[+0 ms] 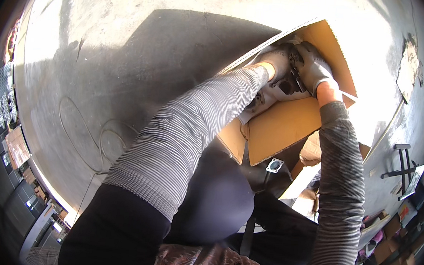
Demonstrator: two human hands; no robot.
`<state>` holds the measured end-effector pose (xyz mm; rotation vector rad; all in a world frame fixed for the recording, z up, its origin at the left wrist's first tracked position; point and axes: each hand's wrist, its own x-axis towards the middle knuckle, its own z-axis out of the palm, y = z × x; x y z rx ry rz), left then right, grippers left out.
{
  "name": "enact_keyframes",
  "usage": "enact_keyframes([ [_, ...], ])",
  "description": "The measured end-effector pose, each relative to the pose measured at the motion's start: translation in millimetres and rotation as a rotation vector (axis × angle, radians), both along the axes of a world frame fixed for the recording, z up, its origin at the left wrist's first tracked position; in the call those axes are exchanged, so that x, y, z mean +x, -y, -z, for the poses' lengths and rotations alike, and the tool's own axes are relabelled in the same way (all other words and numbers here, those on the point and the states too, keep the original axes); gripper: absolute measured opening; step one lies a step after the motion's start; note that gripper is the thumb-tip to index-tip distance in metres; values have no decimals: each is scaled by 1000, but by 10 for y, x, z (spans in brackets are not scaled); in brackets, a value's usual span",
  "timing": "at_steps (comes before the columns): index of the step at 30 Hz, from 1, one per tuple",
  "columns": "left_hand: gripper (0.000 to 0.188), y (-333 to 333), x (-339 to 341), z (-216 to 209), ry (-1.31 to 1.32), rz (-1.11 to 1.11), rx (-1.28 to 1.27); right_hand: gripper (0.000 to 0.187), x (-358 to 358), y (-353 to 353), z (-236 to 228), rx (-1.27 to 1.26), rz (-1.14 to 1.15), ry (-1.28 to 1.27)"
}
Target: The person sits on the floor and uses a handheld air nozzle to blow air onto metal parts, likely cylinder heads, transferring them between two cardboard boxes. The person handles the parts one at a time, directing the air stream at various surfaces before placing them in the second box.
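Note:
An open cardboard box (285, 131) stands on the floor in front of me, its flaps spread. Both my hands, in grey gloves, reach down into it. My right hand (314, 68) curls closed around a dark-holed metal casting (295, 61) near the far end. Against the same casting, from its left side, is my left hand (278, 60); it looks closed, though its fingertips are hidden. Below the hands lie more light grey metal castings (289, 86) with round openings, partly wrapped in pale sheet material. Striped sleeves cover both my forearms.
Close to my knee is a metal part with a square flange (274, 165). Another open carton (302, 183) sits beside it, under my right forearm. A thin hose (101, 140) loops over the concrete floor at left. A black metal frame (402, 162) and stacked goods line the right.

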<state>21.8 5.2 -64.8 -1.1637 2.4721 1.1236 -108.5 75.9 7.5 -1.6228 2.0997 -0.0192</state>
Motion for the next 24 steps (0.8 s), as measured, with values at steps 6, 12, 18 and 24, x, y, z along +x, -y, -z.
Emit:
enact_keyframes([
  [6,35,175,-51,616,-93,70,251,48,0,-8,-40,25,10,56],
  [12,48,146,50,329,-238,-28,389,48,-58,-36,0,26,46,81],
  [18,38,49,-116,322,47,109,-46,44,-92,-96,180,-117,3,23],
  [24,30,200,-3,321,-193,-92,318,47,-108,-15,229,-8,37,85],
])
